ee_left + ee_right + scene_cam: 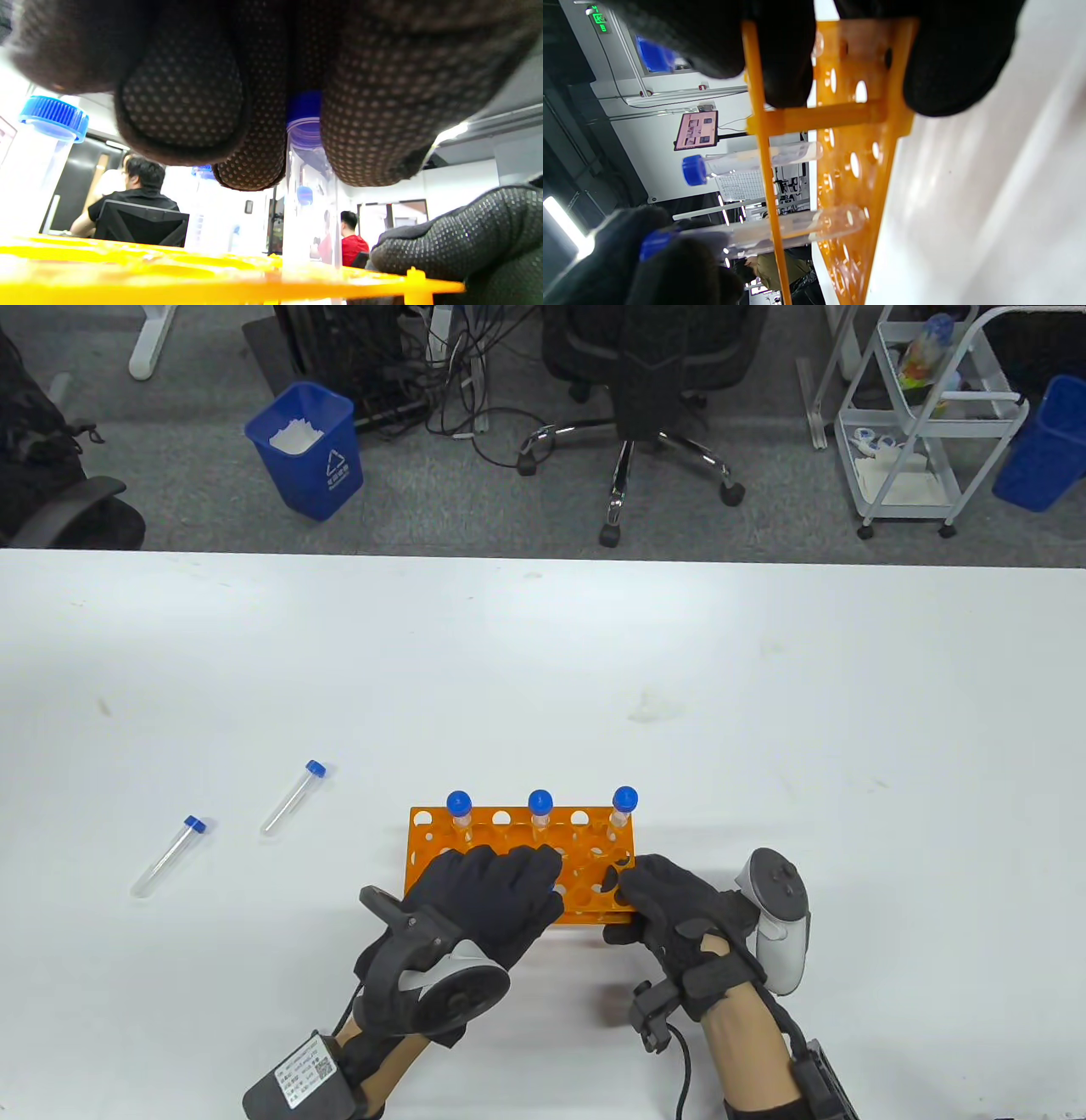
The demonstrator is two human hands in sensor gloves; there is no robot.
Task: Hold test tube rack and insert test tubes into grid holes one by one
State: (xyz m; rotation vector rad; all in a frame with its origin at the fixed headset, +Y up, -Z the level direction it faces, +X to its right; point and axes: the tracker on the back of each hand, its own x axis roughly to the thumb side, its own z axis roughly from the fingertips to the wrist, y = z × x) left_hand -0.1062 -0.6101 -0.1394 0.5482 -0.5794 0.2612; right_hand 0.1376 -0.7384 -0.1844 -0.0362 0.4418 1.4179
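The orange test tube rack point(594, 836) stands near the table's front edge with three blue-capped tubes point(540, 806) upright in its back row. My left hand point(526, 874) is over the rack's front left part. In the left wrist view its fingers point(373, 106) pinch a blue-capped test tube point(307, 199) near the cap, with the tube standing down through the rack's top plate point(169, 271). In the right wrist view this tube point(806, 226) reaches the lower plate. My right hand point(632, 903) grips the rack's front right corner, its fingers point(950, 63) around the rack's end point(878, 127).
Two loose blue-capped tubes lie on the table to the left, one point(293, 797) nearer the rack and one point(168, 857) further left. The table's far edge borders a floor with an office chair point(645, 390) and a blue bin point(305, 449).
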